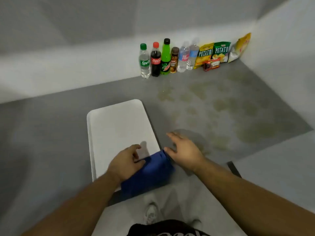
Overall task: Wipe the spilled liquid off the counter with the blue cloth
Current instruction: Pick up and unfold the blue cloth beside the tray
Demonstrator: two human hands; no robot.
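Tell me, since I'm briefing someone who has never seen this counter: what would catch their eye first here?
Probably the blue cloth at the near edge, lying partly over the white tray, with the left hand gripping it and the right hand open beside it. Next, the row of bottles and snack bags along the back wall. Yellowish spill patches spread over the grey counter on the right.

white tray [117, 120], drink bottles [166, 57], snack packets [219, 51]
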